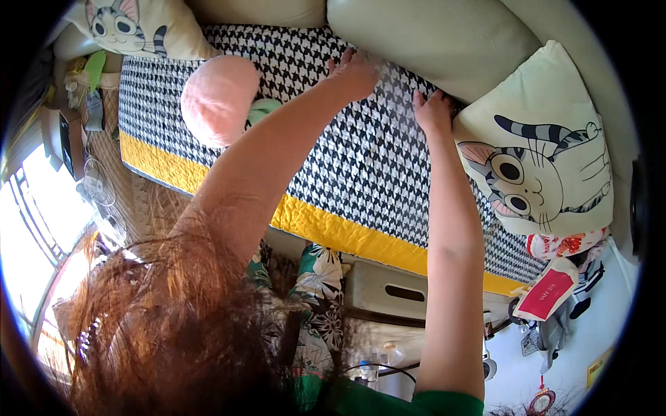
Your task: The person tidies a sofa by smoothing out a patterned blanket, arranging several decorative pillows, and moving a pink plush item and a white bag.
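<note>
A black-and-white houndstooth sofa cover (380, 171) with a yellow quilted border lies over the seat. My left hand (354, 75) rests on it near the backrest, fingers spread and slightly blurred. My right hand (434, 112) is at the cover's rear edge, by the seam between seat and backrest; some of its fingertips are hard to see there. A cream cushion with a cat drawing (536, 156) stands just right of my right hand. Left of my left forearm sit a round pink plush (219, 100) and a green piece (264, 109), partly behind the arm.
The pale sofa backrest (426, 41) runs along the far side. Another cat cushion (135, 28) is at the upper left. A grey plastic stool (385, 291) stands below the front edge. A red and white bag (546, 291) is at the right end. Reddish-brown hair covers the lower left.
</note>
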A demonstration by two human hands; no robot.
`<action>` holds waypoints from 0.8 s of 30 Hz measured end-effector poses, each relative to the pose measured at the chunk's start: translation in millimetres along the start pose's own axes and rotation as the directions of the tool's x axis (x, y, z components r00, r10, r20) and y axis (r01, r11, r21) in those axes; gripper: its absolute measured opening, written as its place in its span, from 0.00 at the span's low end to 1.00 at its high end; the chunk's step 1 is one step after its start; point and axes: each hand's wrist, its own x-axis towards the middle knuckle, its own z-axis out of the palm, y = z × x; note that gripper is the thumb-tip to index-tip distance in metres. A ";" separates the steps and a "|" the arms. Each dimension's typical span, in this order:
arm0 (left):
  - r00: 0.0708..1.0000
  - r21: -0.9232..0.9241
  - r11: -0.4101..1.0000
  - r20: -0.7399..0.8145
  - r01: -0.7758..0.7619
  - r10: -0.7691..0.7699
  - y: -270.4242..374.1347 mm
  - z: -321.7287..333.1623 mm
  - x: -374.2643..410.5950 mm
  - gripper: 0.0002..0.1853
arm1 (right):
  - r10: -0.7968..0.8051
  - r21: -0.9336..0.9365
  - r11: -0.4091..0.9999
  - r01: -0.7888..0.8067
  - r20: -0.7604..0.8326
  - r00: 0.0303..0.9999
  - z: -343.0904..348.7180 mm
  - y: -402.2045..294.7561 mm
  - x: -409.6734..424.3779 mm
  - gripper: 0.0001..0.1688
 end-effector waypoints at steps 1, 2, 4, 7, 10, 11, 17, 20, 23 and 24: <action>0.999 0.057 0.998 0.033 -0.023 0.021 0.2 4.7 3.5 0.25 | -0.043 0.014 0.999 0.043 0.003 0.999 0.2 3.9 3.2 0.39; 0.997 0.113 0.992 0.068 -0.048 0.040 -2.7 8.6 5.9 0.25 | -0.087 0.030 0.996 0.087 0.007 0.996 0.7 7.2 6.1 0.40; 1.000 0.120 0.993 0.020 -0.019 0.017 -8.2 18.0 17.5 0.26 | -0.056 0.189 0.982 0.024 0.162 0.985 -3.5 4.0 14.2 0.42; 0.992 0.117 0.993 0.115 0.029 -0.043 -3.3 21.9 26.9 0.27 | -0.135 0.146 0.982 0.116 0.125 0.983 19.1 11.7 28.2 0.42; 0.996 0.145 0.989 0.082 0.023 -0.035 -2.8 21.6 26.7 0.28 | -0.114 0.200 0.977 0.079 0.172 0.979 31.0 14.5 39.4 0.38; 0.995 0.125 0.992 0.089 0.030 -0.041 -5.6 24.5 24.1 0.28 | -0.132 0.169 0.980 0.108 0.135 0.982 35.3 15.9 36.3 0.38; 0.989 0.037 0.991 0.086 -0.126 0.123 -21.7 -4.5 12.9 0.25 | -0.076 0.188 0.982 -0.004 0.413 0.907 -2.4 9.4 33.9 0.40; 0.992 0.113 0.992 -0.109 -0.053 0.065 -40.9 -21.4 -3.6 0.22 | -0.073 0.159 0.986 0.053 0.122 0.990 -1.3 3.6 14.8 0.33; 0.967 0.236 0.958 -0.233 0.162 -0.106 -78.7 -49.5 -14.1 0.22 | -0.177 -0.079 0.980 0.182 0.066 0.982 -23.6 -38.2 -7.8 0.25; 0.947 0.211 0.939 -0.232 0.271 -0.221 -92.5 -53.3 -13.9 0.23 | -0.244 -0.093 0.965 0.247 0.041 0.969 -26.6 -52.5 -12.9 0.24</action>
